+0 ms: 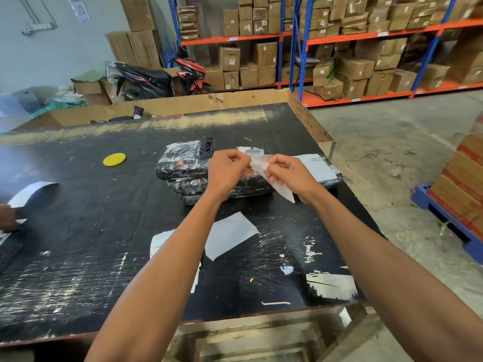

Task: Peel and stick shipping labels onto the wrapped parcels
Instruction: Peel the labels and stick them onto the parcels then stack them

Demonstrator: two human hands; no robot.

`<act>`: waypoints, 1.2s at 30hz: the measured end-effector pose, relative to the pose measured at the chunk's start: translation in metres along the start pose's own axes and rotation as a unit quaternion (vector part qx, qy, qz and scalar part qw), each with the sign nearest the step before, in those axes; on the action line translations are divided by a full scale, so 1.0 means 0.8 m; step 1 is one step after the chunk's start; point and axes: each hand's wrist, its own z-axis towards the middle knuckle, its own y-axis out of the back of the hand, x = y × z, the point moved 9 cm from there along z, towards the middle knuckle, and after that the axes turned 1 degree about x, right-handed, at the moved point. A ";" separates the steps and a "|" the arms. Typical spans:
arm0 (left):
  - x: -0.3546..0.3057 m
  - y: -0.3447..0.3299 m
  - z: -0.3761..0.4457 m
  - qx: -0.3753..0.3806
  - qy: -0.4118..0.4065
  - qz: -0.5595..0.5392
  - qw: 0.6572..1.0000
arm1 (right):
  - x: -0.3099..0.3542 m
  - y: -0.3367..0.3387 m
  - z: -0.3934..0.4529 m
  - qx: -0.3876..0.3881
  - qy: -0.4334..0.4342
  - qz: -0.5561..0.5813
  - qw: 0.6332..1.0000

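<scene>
Above a stack of black wrapped parcels [183, 165] on the black table [78, 257], both my hands hold one white shipping label [257, 164]. My left hand [227, 169] pinches its upper edge between thumb and fingers. My right hand [287, 173] pinches the other side, and the backing sheet [283, 192] hangs down from it. A parcel at the right of the stack carries a stuck label [317, 167]. Part of the stack is hidden behind my hands.
Loose white sheets [230, 235] lie on the table near my forearms. A yellow disc [114, 159] sits to the left. Another person's hand [7, 216] holds paper at the left edge. Shelves of cartons stand behind, and a blue pallet [449, 220] with boxes at right.
</scene>
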 end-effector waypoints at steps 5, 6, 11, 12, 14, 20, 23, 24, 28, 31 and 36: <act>0.015 -0.003 -0.003 -0.008 -0.025 0.079 0.996 | -0.013 -0.008 0.000 -0.011 -0.015 0.023 1.000; 0.014 -0.005 -0.005 -0.004 -0.038 0.100 0.994 | -0.013 -0.011 0.001 -0.016 -0.016 0.036 0.999; 0.002 -0.013 -0.012 0.029 -0.083 0.121 0.989 | -0.009 -0.008 0.003 -0.069 -0.005 0.030 0.997; 0.002 -0.013 -0.013 0.032 -0.087 0.121 0.988 | -0.010 -0.007 0.005 -0.074 -0.008 0.023 0.997; 0.000 -0.014 -0.016 0.037 -0.095 0.117 0.988 | -0.013 -0.006 0.006 -0.078 -0.021 0.017 0.997; 0.017 -0.027 -0.017 0.081 -0.056 0.014 0.995 | -0.010 -0.002 0.003 -0.119 -0.018 0.035 0.992; 0.029 -0.033 -0.020 0.092 0.028 -0.115 0.989 | -0.006 -0.005 0.003 -0.111 0.005 0.002 0.994; 0.032 -0.032 -0.019 0.082 0.047 -0.140 0.986 | -0.005 -0.005 0.003 -0.109 0.012 -0.017 0.994; 0.039 -0.016 -0.004 0.005 0.028 -0.044 0.999 | 0.002 -0.021 0.002 -0.066 0.060 -0.079 0.993; 0.045 -0.005 -0.001 -0.056 0.046 -0.023 0.997 | -0.001 -0.027 0.001 -0.066 0.063 -0.068 0.994; 0.071 -0.008 0.000 -0.089 0.147 -0.190 0.967 | -0.026 -0.032 0.000 -0.079 -0.026 0.098 0.992</act>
